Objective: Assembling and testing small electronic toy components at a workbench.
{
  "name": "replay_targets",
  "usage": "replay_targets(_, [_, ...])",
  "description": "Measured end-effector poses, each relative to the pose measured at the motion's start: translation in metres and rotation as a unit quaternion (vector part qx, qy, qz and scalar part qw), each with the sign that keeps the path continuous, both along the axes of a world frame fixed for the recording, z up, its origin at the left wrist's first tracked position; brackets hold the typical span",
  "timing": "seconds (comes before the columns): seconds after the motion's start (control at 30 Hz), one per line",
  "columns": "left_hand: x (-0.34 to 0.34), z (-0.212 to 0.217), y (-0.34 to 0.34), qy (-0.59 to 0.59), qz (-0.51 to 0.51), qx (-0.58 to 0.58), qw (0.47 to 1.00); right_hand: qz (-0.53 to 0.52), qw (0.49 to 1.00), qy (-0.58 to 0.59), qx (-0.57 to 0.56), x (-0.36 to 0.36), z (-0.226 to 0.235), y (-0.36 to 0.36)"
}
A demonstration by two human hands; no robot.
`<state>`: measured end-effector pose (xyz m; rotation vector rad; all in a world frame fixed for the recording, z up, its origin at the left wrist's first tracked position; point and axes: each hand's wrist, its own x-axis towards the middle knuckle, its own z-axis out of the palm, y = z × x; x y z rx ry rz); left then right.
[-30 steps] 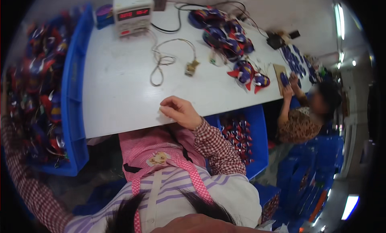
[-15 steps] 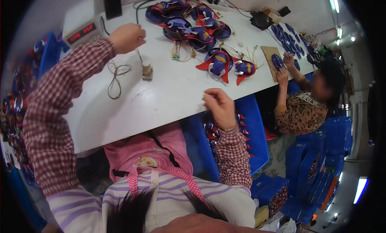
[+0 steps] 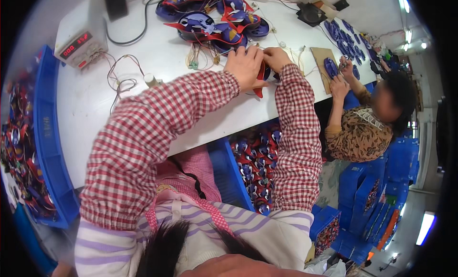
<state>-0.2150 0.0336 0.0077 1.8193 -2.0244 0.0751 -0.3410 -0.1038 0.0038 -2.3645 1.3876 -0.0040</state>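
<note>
My left hand (image 3: 244, 69) and my right hand (image 3: 275, 60) meet over a blue-and-red plastic shell (image 3: 258, 91) near the table's front edge. Both are closed around it, fingers bent. They cover most of the shell; a red pointed tip and some blue show below them. Just beyond my left hand lies a heap of similar shells (image 3: 202, 24), purple-blue with red edging. Thin coloured wires (image 3: 200, 57) with small connectors trail from the heap toward my left wrist.
A power supply (image 3: 78, 44) with a red display and leads (image 3: 119, 81) stands left on the white table (image 3: 205, 129). A blue bin (image 3: 50, 119) is at left; another, full of shells (image 3: 255, 167), sits below the table. At right, a person's hands (image 3: 339, 86) work over cardboard (image 3: 320, 62).
My left hand has swung right from beside the power supply to the shells. My right hand has moved up and forward to meet it, and both have closed on a shell.
</note>
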Motion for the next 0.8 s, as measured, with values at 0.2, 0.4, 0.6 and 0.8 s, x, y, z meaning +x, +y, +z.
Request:
replay_targets(0.2, [-0.008, -0.024, 0.019, 0.054, 0.073, 0.031, 0.995, 0.055, 0.997, 0.010, 0.044, 0.011, 0.015, 0.014])
replay_targets(0.4, [-0.008, -0.027, 0.034, 0.293, 0.015, -0.082, 0.952, 0.033, 0.980, -0.174, 0.093, -0.011, 0.038, 0.039])
replay_targets(0.6, [0.012, 0.067, 0.084, 0.751, -0.018, 0.050, 0.658, 0.026, 0.946, -0.307, 0.100, -0.039, 0.066, 0.053])
replay_targets(0.8, [0.049, 0.129, 0.101, 0.816, -0.060, 0.033, 0.574, 0.104, 0.956, -0.254, 0.107, -0.038, 0.096, 0.084])
